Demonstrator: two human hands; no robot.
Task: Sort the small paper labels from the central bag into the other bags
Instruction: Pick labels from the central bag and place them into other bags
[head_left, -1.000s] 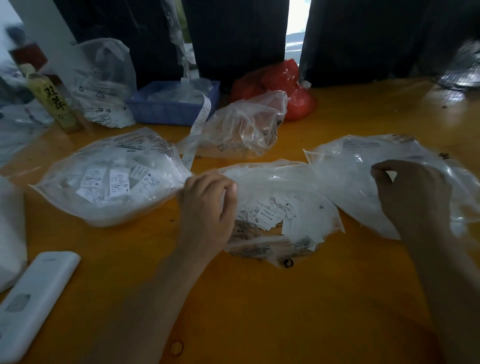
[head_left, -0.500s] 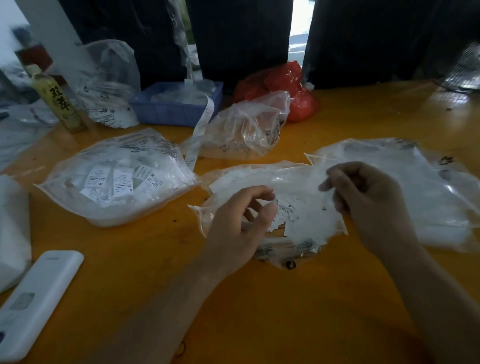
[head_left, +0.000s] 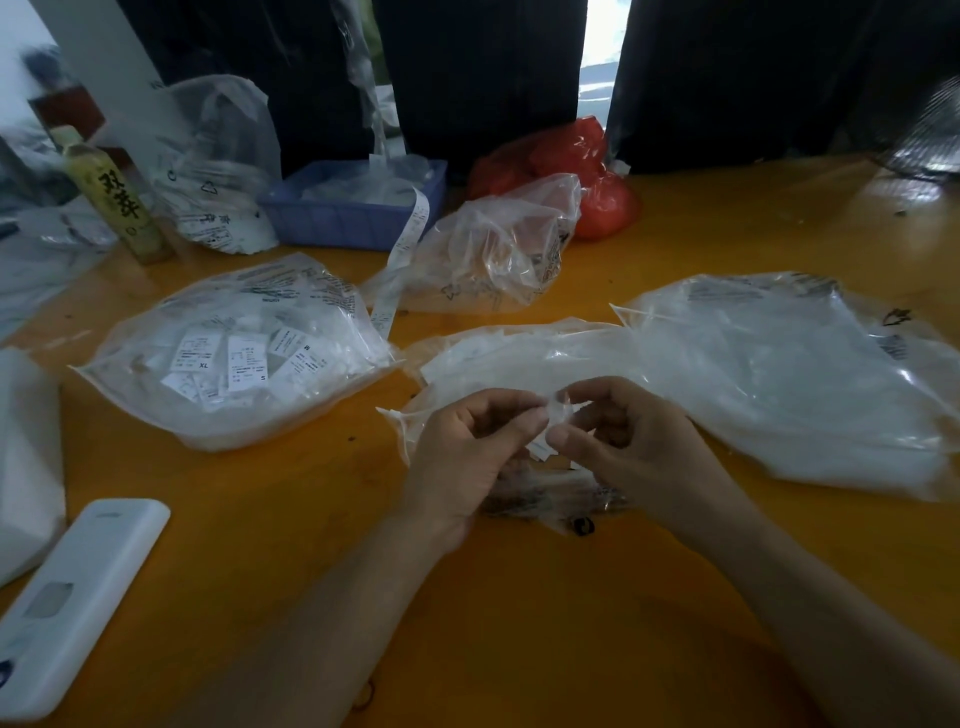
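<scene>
Head view: both hands (head_left: 553, 441) pinch small label (head_left: 560, 415); left bag (head_left: 234, 353) labels read XL, S, M.

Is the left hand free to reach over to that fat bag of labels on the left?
Probably not at once: the left hand and the right hand both pinch a small label over the central bag. The table between it and the left bag looks unobstructed.

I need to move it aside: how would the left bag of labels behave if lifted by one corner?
The left bag is thin, wrinkled film, so it would probably sag. It bulges with labels, so likely heavy for a bag. Its glossy film may be slippery.
</scene>
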